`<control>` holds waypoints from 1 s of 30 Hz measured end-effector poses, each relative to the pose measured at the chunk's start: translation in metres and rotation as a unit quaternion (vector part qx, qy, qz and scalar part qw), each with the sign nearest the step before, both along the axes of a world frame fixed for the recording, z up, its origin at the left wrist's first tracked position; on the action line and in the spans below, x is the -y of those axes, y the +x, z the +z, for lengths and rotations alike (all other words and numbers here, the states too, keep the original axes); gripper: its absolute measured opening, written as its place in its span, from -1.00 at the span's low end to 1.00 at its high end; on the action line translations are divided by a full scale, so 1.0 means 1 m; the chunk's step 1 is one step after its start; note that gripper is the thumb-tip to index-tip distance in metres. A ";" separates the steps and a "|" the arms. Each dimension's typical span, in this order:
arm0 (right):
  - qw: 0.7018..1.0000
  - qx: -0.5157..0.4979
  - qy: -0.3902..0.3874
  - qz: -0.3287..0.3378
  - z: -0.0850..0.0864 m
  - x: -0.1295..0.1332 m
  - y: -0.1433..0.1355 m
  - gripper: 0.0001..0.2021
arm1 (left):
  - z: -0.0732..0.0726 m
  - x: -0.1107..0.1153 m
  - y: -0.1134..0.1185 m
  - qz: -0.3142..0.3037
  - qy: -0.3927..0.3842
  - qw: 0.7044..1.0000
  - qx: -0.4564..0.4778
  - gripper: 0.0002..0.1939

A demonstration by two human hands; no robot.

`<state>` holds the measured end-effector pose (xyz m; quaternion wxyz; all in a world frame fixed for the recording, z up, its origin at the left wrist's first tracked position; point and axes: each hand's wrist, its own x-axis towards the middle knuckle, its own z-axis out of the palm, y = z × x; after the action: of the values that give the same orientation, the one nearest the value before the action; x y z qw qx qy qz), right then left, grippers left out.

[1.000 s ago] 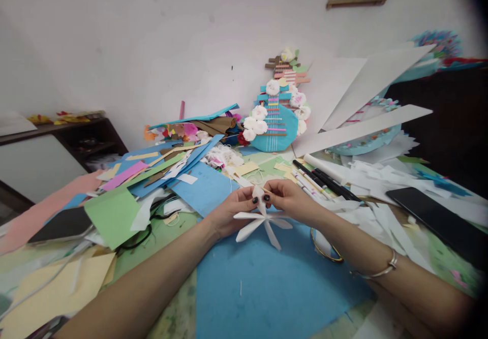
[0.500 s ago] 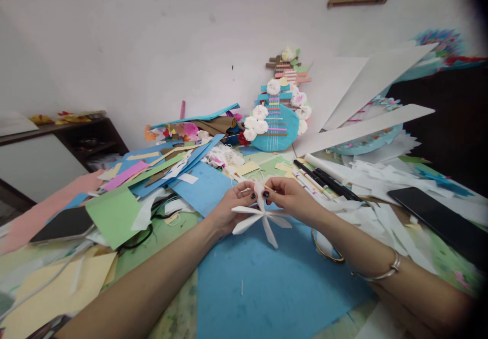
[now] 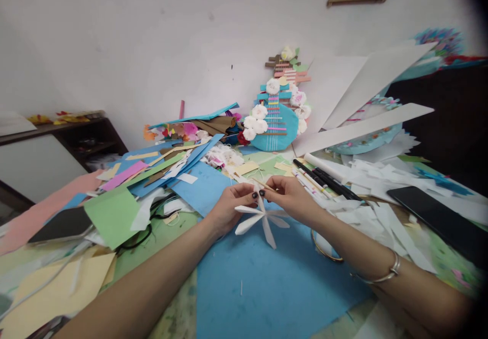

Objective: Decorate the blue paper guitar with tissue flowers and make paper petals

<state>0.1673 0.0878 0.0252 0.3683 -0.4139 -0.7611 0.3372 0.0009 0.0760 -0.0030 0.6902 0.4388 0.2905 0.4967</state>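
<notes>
Above a blue sheet [image 3: 282, 288], my left hand [image 3: 229, 207] pinches one upper petal of a white paper flower [image 3: 264, 216]. Its other narrow petals fan out below my fingers. My right hand [image 3: 293, 196] is closed on a thin wooden stick [image 3: 263, 183], which points left across the top of the pinched petal. Thumbs of both hands nearly meet at that petal. The petal's tip is partly hidden by the fingers and stick.
Coloured paper piles [image 3: 114, 212] lie left, near a dark phone-like device [image 3: 61, 224]. Black pens [image 3: 335, 181], white paper strips [image 3: 381, 227] and a black phone [image 3: 434, 217] are at right. A blue paper instrument with white flowers [image 3: 276, 125] leans against the wall.
The thin stick now shows across the top of the petal, where fingers were before. My right fingers have shifted slightly, and the flower has tilted a little.
</notes>
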 end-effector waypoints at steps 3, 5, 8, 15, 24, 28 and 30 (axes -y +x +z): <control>0.997 0.049 0.053 -0.031 -0.001 0.001 0.000 -0.76 | -0.001 -0.002 -0.002 0.031 0.005 0.999 -0.036 -0.75; 0.994 0.075 0.070 -0.037 0.000 0.002 0.000 -0.77 | -0.002 -0.004 -0.003 0.048 0.010 0.997 -0.054 -0.75; 0.993 0.085 0.077 -0.014 0.003 0.001 0.003 -0.77 | -0.003 -0.006 -0.005 0.075 0.011 0.995 -0.065 -0.75; 0.999 0.035 0.016 0.016 0.015 -0.007 0.015 -0.81 | 0.004 -0.004 -0.008 0.056 0.006 0.995 -0.083 -0.77; 0.987 0.018 -0.111 0.115 0.016 -0.010 0.020 -0.91 | 0.009 0.000 -0.010 0.002 0.006 0.995 -0.098 -0.80; 0.981 0.022 -0.135 0.136 0.017 -0.010 0.021 -0.90 | 0.007 -0.002 -0.011 -0.021 0.010 0.996 -0.088 -0.81; 0.980 0.020 -0.145 0.135 0.018 -0.009 0.021 -0.89 | 0.005 -0.003 -0.011 -0.023 0.012 0.996 -0.082 -0.80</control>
<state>0.1883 0.0973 0.0431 0.2403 -0.3629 -0.7601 0.4825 -0.0103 0.0791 0.0019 0.6704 0.4926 0.3296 0.4463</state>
